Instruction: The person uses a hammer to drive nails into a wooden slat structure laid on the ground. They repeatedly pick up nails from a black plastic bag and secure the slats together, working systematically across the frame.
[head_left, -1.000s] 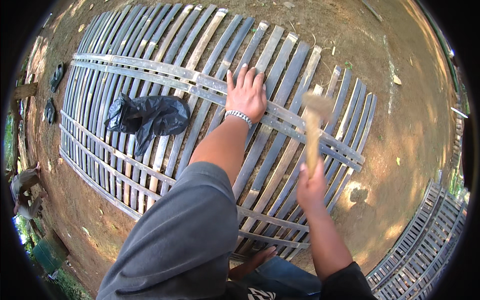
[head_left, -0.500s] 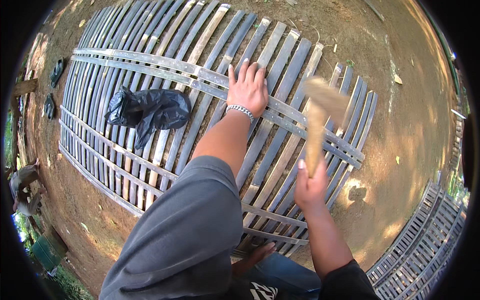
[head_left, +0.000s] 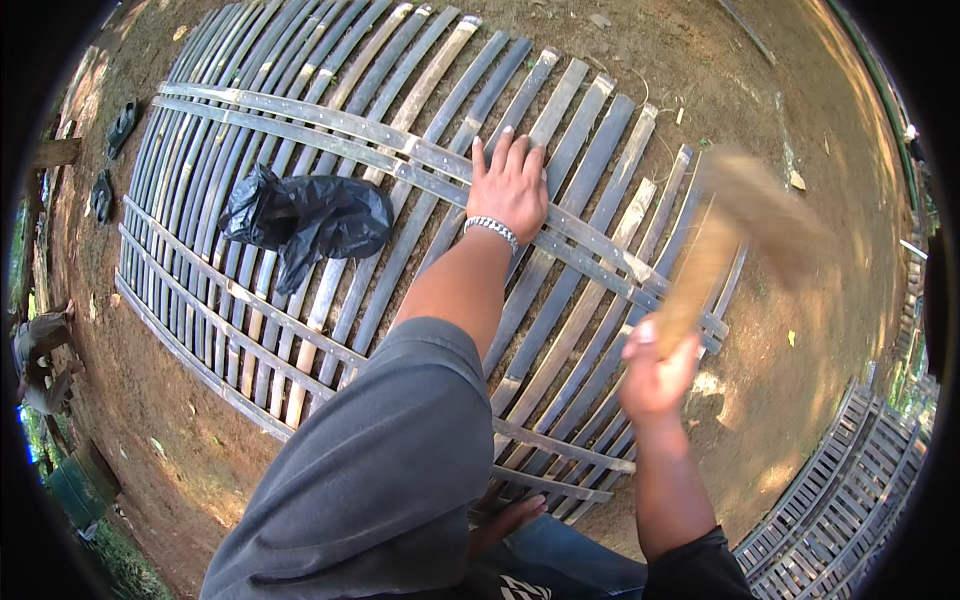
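Observation:
A long panel of grey slats [head_left: 540,330] lies on the ground, with pairs of crosswise strips running over it. My left hand [head_left: 508,188], a chain bracelet at its wrist, rests flat on the upper crosswise strips [head_left: 430,155], fingers stretched out. To the right, my right hand [head_left: 660,375] is closed around the handle of a brown hammer [head_left: 705,265]. Its head is smeared by motion and is raised over the panel's right end. A crumpled black plastic bag [head_left: 335,215] sits on the slats left of my left hand.
Brown bare soil [head_left: 800,400] surrounds the panel. Another slatted panel [head_left: 850,490] lies at the lower right. Two dark sandals [head_left: 122,128] are at the far left. Part of another person [head_left: 45,355] shows at the left rim. A bare foot [head_left: 515,515] shows below the panel.
My right hand has swung the hammer to the right and its head farther from the slats. My left hand stays on the same strips; the whole view has shifted slightly.

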